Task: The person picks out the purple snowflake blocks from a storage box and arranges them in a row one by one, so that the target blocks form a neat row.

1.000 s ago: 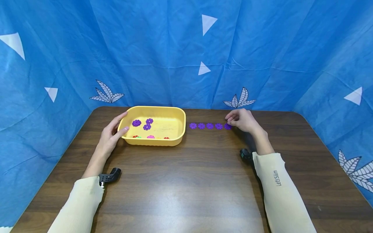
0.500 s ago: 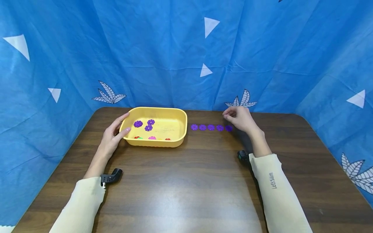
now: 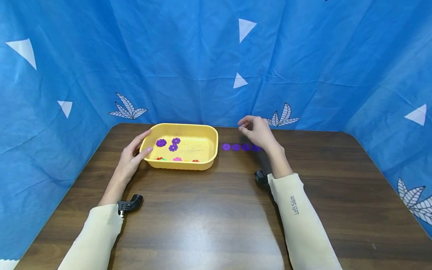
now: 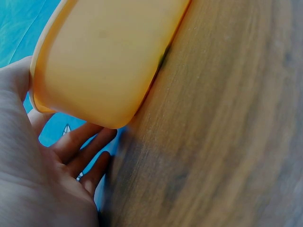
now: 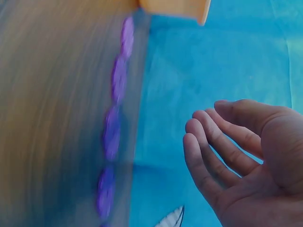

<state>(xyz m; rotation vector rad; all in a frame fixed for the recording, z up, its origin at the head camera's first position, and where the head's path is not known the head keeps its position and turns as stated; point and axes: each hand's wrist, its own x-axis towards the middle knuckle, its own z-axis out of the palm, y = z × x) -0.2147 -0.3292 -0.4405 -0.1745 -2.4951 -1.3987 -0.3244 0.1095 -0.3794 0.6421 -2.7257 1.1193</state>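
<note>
My left hand (image 3: 128, 159) grips the left end of a yellow plastic tub (image 3: 182, 166), its thumb over the rim. In the left wrist view its fingers (image 4: 80, 142) lie around the tub's outer corner. Right of the tub runs a straight row of purple snowflake discs (image 3: 236, 147), several of them, flat on the table. Above the row's right part hovers my right hand (image 3: 259, 131), holding nothing; its fingers are loosely bent in the right wrist view. It hides part of the rightmost discs. More purple snowflake discs (image 3: 173, 147) lie inside the tub.
Pink (image 3: 177, 159), red and green discs show partly behind the tub's front wall. The dark wooden table (image 3: 202, 210) ends at a blue curtain (image 3: 189, 56) with white prints. A black wrist camera (image 3: 129, 203) is strapped on each arm.
My right hand has let go of the rightmost purple snowflake disc, lifted off the table and moved left over the row. The left hand stays on the tub.
</note>
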